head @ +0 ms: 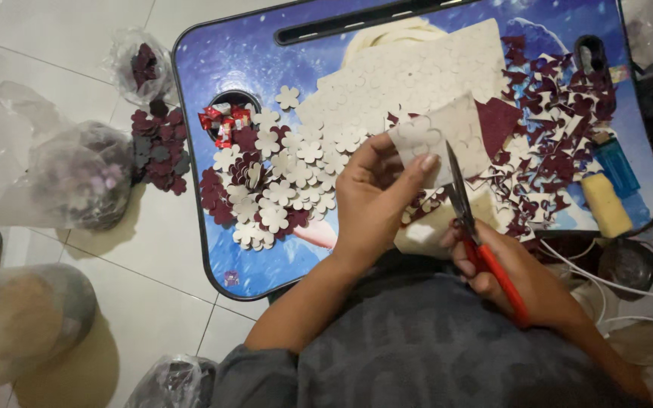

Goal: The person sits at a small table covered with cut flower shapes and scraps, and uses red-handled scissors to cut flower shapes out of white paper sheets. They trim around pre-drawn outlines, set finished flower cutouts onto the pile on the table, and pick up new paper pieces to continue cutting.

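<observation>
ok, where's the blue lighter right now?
In the head view, the blue lighter lies at the right edge of the blue lap table, just above a pale yellow block and right of the dark red paper scraps.

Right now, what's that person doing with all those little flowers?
A person sits at a small blue lap table. Their left hand holds up a pale sheet with flower shapes marked on it, and their right hand works red-handled scissors at the sheet's edge. A pile of cut flowers, cream and dark red, lies on the table's left side, and dark red scraps cover the right. More flowers sit in plastic bags on the floor.
</observation>
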The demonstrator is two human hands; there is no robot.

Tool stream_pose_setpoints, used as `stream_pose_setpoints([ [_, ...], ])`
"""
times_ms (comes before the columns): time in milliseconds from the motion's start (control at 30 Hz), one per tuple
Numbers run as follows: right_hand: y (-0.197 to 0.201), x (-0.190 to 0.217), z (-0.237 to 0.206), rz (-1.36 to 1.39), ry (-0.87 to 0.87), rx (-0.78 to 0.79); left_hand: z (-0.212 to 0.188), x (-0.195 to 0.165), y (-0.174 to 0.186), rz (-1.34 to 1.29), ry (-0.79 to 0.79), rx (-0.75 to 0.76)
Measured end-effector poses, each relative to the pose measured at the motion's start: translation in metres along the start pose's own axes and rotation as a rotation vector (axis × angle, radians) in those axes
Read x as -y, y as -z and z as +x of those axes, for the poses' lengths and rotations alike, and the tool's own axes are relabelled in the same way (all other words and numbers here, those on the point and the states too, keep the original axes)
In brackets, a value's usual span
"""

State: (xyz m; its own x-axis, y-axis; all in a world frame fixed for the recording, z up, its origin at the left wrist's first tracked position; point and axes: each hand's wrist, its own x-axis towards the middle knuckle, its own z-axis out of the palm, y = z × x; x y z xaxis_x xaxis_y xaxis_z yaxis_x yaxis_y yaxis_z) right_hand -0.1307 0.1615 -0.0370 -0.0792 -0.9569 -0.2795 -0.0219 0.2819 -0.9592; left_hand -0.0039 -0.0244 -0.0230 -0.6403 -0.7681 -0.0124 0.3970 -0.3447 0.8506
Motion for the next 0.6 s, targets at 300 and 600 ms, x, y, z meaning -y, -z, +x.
stream_pose_setpoints([
  [300,-0.006,0.005,0.003,0.051,-0.056,-0.019,-0.008,0.001,0.001,0.086,0.011,-0.023],
  [600,-0.005,-0.010,0.006,-0.299,0.041,-0.187,-0.008,0.007,0.003,0.056,-0.021,-0.025],
])
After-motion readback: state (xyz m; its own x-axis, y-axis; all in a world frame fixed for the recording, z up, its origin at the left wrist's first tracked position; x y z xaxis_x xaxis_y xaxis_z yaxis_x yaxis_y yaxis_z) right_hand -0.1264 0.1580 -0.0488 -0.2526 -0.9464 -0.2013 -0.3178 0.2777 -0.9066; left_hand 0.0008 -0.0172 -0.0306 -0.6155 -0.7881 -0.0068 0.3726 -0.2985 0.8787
